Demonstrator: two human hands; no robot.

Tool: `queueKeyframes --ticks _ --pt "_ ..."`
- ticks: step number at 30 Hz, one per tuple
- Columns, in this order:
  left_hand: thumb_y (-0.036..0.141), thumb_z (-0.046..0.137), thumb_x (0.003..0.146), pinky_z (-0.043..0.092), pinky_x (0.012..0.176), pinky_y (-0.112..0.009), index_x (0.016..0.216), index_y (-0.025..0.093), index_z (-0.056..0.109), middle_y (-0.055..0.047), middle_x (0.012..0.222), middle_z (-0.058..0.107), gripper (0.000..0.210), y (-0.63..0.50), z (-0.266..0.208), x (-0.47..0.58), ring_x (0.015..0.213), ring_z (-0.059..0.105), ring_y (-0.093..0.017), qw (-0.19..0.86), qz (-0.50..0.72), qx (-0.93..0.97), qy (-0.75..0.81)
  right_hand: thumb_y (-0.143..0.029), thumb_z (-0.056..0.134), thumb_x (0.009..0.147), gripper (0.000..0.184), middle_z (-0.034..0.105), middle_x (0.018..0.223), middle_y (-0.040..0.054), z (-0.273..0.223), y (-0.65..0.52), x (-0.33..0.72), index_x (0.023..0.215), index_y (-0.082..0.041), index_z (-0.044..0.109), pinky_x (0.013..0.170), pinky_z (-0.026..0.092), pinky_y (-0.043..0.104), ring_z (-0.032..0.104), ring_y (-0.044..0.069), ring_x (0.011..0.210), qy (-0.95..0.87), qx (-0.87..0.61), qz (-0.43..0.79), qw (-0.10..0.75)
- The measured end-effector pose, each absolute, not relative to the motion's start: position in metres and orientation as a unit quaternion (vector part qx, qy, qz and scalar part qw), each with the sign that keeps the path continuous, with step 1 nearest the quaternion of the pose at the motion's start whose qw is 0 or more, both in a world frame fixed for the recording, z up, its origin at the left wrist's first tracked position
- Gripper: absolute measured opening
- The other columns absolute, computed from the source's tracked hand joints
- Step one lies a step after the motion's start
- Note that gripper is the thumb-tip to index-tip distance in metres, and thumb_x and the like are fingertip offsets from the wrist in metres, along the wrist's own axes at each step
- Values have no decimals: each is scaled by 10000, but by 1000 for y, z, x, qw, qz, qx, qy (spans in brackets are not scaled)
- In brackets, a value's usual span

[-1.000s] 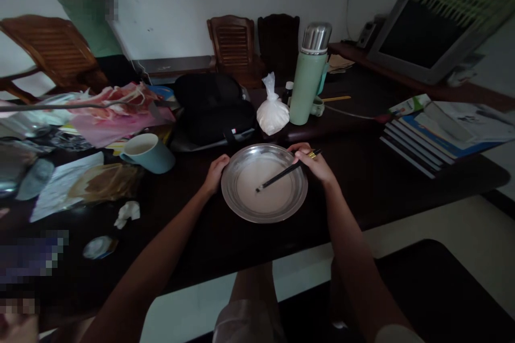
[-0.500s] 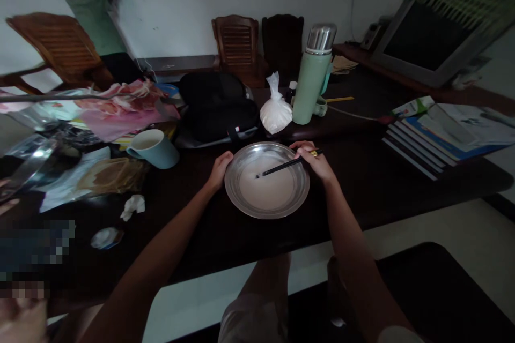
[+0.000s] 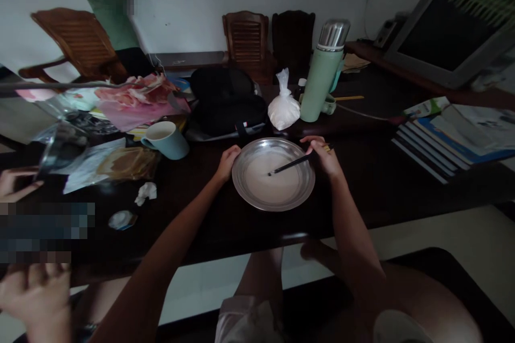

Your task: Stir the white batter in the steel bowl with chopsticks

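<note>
A round metal basin (image 3: 306,193) with pale, milky liquid in it rests on the dark table before me. My left hand (image 3: 229,163) is closed on its left rim. My right hand (image 3: 324,156), beside the right rim, is closed around dark chopsticks (image 3: 292,163) with gold-coloured ends. Their tips reach into the liquid. Whether my right fingers also touch the rim, I cannot tell. Behind the basin stand a knotted clear bag of white powder (image 3: 284,111) and a pale green thermos (image 3: 322,83) with a metal cap.
Left of the basin are a blue mug (image 3: 169,140), a brown packet (image 3: 126,163), crumpled tissue (image 3: 146,193) and a black bag (image 3: 225,102). Another person's hands (image 3: 38,292) are at the far left. Stacked books (image 3: 430,144) lie right. A person in green stands at the back.
My view has turned slightly left, so most things appear further right. The chopsticks and my right hand have shifted a little right relative to the basin. My left hand keeps its hold.
</note>
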State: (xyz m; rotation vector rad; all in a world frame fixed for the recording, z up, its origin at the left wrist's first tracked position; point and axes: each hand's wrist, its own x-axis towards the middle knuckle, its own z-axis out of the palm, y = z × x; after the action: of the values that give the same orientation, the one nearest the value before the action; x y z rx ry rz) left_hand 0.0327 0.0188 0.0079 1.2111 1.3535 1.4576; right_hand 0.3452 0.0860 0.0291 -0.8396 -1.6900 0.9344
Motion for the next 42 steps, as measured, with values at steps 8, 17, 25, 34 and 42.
queueKeyframes --ticks 8,17,25,34,42 --pt "343 638 756 292 521 -234 576 174 526 40 562 428 271 16 14 32 539 359 -102 416 574 451 542 -636 585 861 437 737 1064 37 34 83 342 651 -281 728 1083 405 461 576 287 1151 -732 -333 402 438" --pt "354 647 729 282 507 -234 584 170 551 34 548 453 253 16 13 30 522 378 -102 436 569 433 546 -627 542 892 492 737 1032 46 33 82 343 592 -265 689 1069 413 460 583 286 1130 -726 -316 413 450" --pt "352 635 721 295 518 -225 573 171 539 36 549 448 253 17 13 26 526 380 -103 452 553 438 546 -615 532 908 493 726 1027 42 32 84 349 578 -273 668 1069 403 458 575 281 1139 -698 -343 381 500" --pt "352 610 721 285 527 -230 554 177 504 35 560 417 264 18 15 25 548 361 -108 448 541 455 547 -607 590 881 409 726 1024 54 31 82 345 673 -289 740 1051 402 473 563 292 1134 -723 -339 379 467" --pt "391 595 696 265 531 -240 555 191 457 35 567 378 281 20 11 28 569 325 -114 422 551 471 544 -586 578 897 423 742 1052 43 31 80 346 655 -277 735 1037 422 451 589 281 1111 -736 -314 414 434"
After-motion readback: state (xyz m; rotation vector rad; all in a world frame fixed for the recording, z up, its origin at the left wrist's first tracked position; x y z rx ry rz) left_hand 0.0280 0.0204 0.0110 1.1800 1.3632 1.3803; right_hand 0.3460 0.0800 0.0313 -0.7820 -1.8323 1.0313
